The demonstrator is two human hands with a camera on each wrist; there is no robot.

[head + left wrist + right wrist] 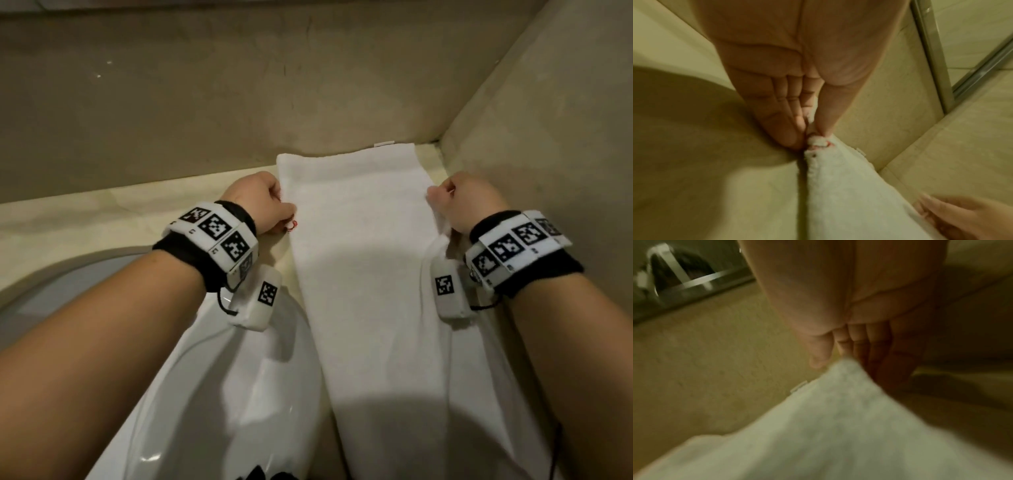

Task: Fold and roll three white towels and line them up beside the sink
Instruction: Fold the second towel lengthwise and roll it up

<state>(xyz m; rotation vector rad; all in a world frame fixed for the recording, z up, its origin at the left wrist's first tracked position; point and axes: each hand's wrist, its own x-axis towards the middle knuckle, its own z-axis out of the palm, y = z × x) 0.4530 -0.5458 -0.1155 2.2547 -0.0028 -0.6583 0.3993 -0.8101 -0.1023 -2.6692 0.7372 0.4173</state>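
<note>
One white towel (363,260) lies as a long strip on the beige counter (85,219), running from the back wall toward me, to the right of the white sink (219,387). My left hand (270,205) pinches the towel's left edge (818,142) between thumb and fingers. On the opposite side my right hand (455,202) pinches the right edge (846,368). Both hands sit about a third of the way down from the towel's far end. No other towel shows.
A beige stone wall (205,96) rises behind the counter and a side wall (548,120) closes the corner on the right. The towel's far end touches the back wall. A metal frame strip (935,65) runs along the wall.
</note>
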